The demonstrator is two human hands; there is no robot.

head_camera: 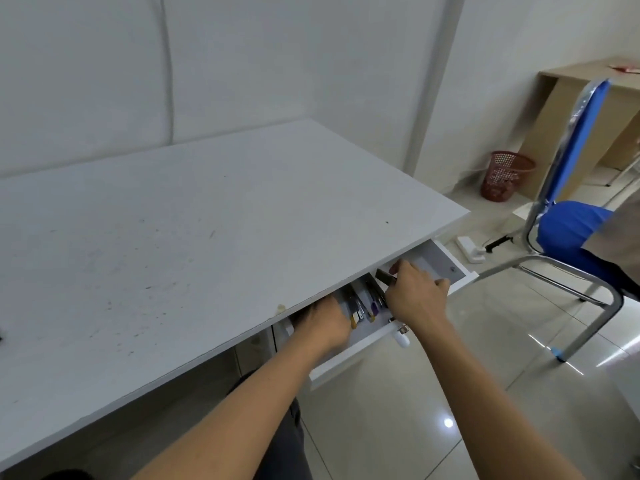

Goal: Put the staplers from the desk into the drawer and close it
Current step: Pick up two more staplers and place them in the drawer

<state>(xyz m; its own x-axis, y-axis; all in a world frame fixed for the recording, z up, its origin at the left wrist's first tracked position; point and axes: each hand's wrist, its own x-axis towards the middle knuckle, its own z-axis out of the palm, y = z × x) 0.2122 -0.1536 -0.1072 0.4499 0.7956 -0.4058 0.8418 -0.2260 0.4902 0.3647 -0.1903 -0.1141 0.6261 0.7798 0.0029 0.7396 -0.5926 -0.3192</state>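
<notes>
Under the near right edge of the desk (194, 216) the white drawer (446, 263) stands pulled out, several staplers (363, 303) lying side by side within; the left hand (325, 323) reaches in at the left, its fingers hidden beneath the desktop, so I cannot tell its grip; the right hand (415, 292) pinches a dark stapler (385, 278) just right of the row; judged from this, lay it flat alongside the others, draw both hands clear, then push on the front panel by the handle (401, 337); no stapler shows on the desktop.
</notes>
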